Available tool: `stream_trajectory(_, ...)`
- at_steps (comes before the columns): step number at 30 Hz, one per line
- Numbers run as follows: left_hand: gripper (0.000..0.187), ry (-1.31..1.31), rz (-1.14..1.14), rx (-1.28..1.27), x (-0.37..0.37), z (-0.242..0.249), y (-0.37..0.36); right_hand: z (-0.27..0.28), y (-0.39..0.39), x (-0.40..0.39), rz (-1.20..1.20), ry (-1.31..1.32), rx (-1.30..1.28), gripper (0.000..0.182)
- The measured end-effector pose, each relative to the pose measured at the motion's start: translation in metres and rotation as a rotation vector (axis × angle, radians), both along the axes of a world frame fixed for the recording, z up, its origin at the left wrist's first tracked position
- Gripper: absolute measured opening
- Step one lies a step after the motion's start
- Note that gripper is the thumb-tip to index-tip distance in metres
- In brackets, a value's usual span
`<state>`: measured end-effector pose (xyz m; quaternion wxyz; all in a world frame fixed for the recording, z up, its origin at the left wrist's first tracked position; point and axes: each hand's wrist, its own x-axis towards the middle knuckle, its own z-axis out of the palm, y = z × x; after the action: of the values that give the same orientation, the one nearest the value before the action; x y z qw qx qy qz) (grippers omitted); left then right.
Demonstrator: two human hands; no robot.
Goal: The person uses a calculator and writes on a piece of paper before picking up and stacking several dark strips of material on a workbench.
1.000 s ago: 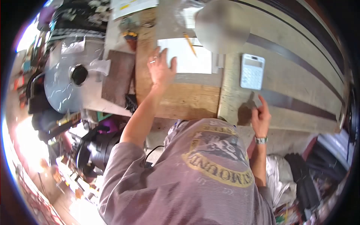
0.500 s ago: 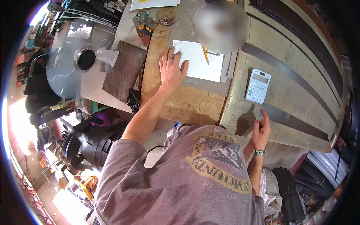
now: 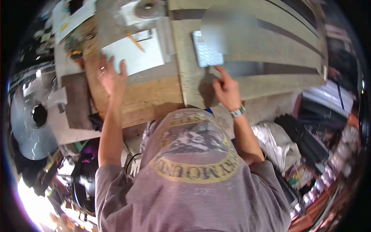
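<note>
White paper (image 3: 145, 58) lies on the bench at the upper left, with a yellow-orange pencil (image 3: 135, 41) across its upper part. My left hand (image 3: 112, 79) rests with fingers spread at the paper's lower left edge and holds nothing. A white calculator (image 3: 208, 52) lies on the board to the right, partly covered by a blurred round patch. Just below the calculator is my right hand (image 3: 227, 89), its index finger stretched toward the lower edge and the thumb apart; nothing shows in it. Whether the fingertip touches a key cannot be made out.
Dark strips (image 3: 270, 68) lie across the right board. A dark brown plate (image 3: 76, 101) is at the left, beside a translucent disc-shaped object (image 3: 33, 133). Tape or a similar round roll (image 3: 147, 7) is at the top. Crumpled light cloth (image 3: 276, 145) lies at the lower right.
The view has swung so that the bench appears further left and higher. My right hand has moved nearer the calculator. My left hand has slid to the paper's edge.
</note>
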<state>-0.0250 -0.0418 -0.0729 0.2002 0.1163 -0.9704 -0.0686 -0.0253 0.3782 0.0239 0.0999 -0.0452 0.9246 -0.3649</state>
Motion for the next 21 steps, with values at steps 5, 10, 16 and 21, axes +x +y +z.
stream_trajectory(5,0.045,0.037,-0.025,0.007,-0.002,0.004,0.005,0.001,-0.006,-0.01,0.0,-0.05,0.061,0.055)
stream_trajectory(10,0.046,0.019,-0.008,0.029,-0.001,0.003,0.006,0.003,-0.012,-0.018,0.012,-0.105,0.079,0.058)
stream_trajectory(16,0.044,0.019,0.007,0.045,-0.002,0.006,0.008,-0.007,-0.01,-0.023,0.004,-0.04,0.15,0.058)
stream_trajectory(21,0.044,0.011,0.009,0.051,-0.001,0.006,0.008,-0.006,-0.006,-0.027,0.012,-0.045,0.142,0.06)
